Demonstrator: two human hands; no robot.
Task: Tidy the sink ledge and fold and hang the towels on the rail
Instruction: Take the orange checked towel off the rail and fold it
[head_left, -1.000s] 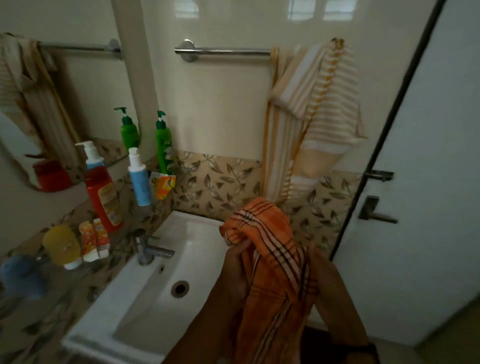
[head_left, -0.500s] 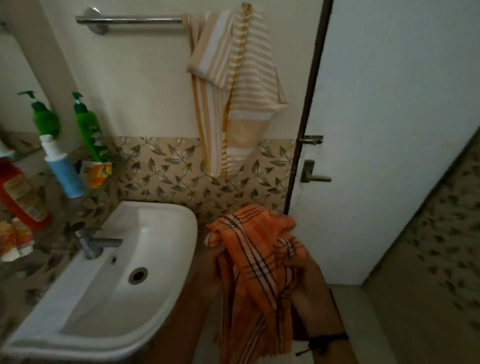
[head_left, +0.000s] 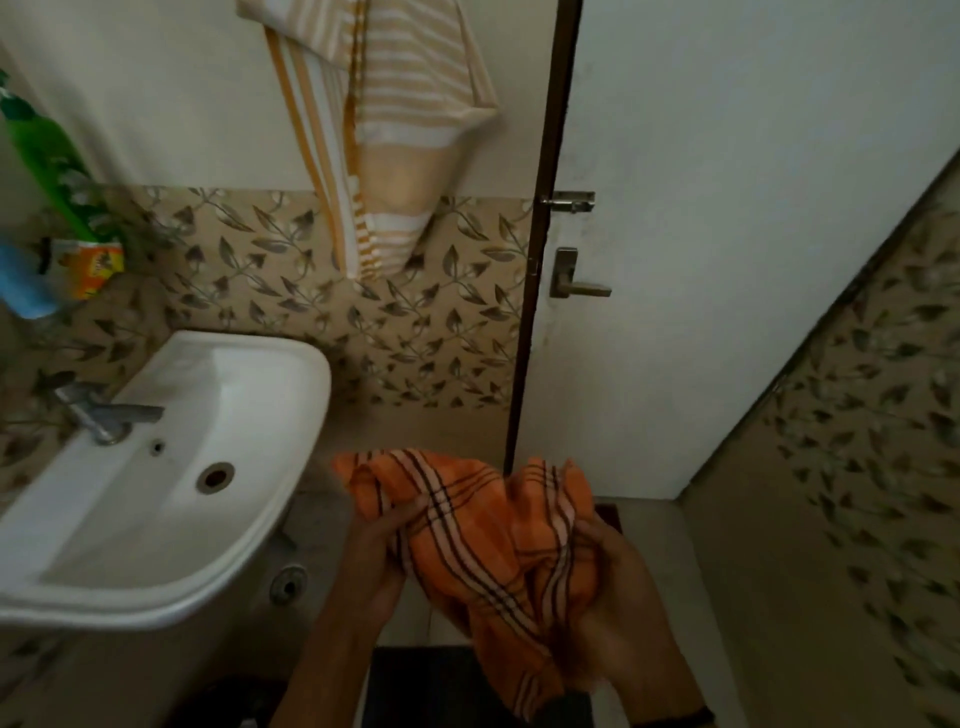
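An orange checked towel (head_left: 483, 551) is bunched low in the middle, to the right of the white sink (head_left: 260, 519). My left hand (head_left: 376, 551) grips its left side and my right hand (head_left: 618, 603) cups its right side from below. A beige striped towel (head_left: 395, 119) hangs on the wall above; the rail is out of frame. On the ledge at the far left stand a green pump bottle (head_left: 49, 166), a blue bottle (head_left: 23, 286) and an orange packet (head_left: 91, 267), each partly cut off.
A tap (head_left: 104, 413) sits at the sink's left rim. The white door (head_left: 727, 260) with its handle (head_left: 574, 280) and bolt (head_left: 569, 201) is close on the right. A leaf-patterned wall (head_left: 883, 441) closes the far right. A dark mat (head_left: 447, 686) lies on the floor below.
The view has swung right and down, so the rail and most ledge items left the frame. The orange towel has dropped lower and spread wider between both hands.
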